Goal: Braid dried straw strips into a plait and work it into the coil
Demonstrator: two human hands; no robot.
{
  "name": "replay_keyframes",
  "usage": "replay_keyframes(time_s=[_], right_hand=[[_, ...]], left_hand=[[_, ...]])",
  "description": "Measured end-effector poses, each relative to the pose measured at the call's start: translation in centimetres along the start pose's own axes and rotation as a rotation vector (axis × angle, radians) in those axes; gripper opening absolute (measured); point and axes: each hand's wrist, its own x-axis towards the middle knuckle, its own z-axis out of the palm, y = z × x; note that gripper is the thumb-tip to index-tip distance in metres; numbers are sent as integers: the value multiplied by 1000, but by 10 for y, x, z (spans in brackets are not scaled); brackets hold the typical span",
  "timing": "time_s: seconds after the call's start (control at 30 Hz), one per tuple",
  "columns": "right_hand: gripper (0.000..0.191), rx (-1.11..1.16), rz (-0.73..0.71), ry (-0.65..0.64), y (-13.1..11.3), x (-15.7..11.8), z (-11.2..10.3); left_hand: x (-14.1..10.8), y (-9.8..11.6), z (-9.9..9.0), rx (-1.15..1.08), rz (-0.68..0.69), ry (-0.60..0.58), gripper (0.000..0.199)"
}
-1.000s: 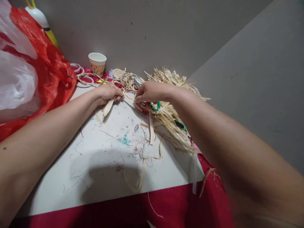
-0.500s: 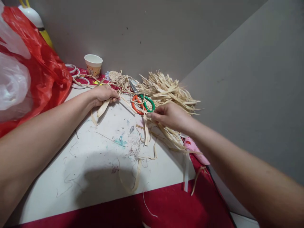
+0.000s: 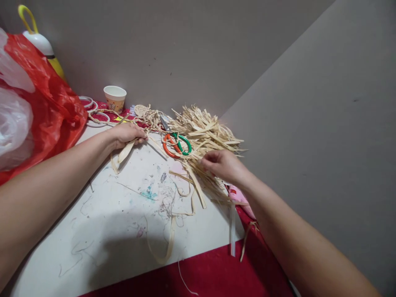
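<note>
My left hand (image 3: 130, 135) is closed in a pinch on pale, flat straw strips (image 3: 126, 152), whose loose ends hang below the fingers. My right hand (image 3: 225, 166) is at the front of the straw bundle (image 3: 210, 130), thumb and fingertips together on a thin straw strand (image 3: 195, 157). Between the hands lie scissors (image 3: 177, 145) with one orange and one green handle loop, blades pointing away, partly covered by straw. A braided straw cord (image 3: 107, 111) runs from near my left hand toward white rings (image 3: 99, 119). Behind the scissors is a tangle of twisted straw (image 3: 153, 117).
A paper cup (image 3: 115, 101) stands at the back by the wall. A red and white plastic bag (image 3: 46, 95) fills the left side, with a yellow-and-white object (image 3: 40, 44) behind it. Threads and straw scraps (image 3: 169, 243) lie on the white board (image 3: 120, 231) over red cloth (image 3: 216, 268).
My right hand has moved right, away from the scissors' handles, and a straw strip below it now slants. My left hand keeps its pinch. The view has shifted slightly.
</note>
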Motion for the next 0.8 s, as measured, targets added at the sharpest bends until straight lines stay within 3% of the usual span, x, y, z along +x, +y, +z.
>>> replay_keyframes(time_s=[0.1, 0.17, 0.27, 0.37, 0.43, 0.67, 0.73, 0.8], right_hand=[[24, -132, 3, 394, 21, 24, -14], [28, -160, 13, 543, 30, 46, -20], [46, -250, -12, 559, 33, 74, -24], [36, -342, 14, 500, 26, 87, -25], [27, -309, 4, 538, 21, 87, -28], [12, 184, -227, 934, 21, 68, -52], [14, 302, -241, 937, 20, 61, -59], [26, 451, -209, 781, 17, 52, -63]], left_hand=[[1, -1, 0, -3, -12, -5, 24], [2, -1, -1, -3, -19, -16, 26], [3, -1, -3, -11, -24, -17, 27], [4, -3, -5, -35, -27, -15, 25], [5, -3, -5, -34, -19, -21, 24], [3, -1, -4, -68, -51, -17, 19], [4, -1, -4, -77, -49, -26, 18], [4, -2, -4, -79, -47, -25, 18]])
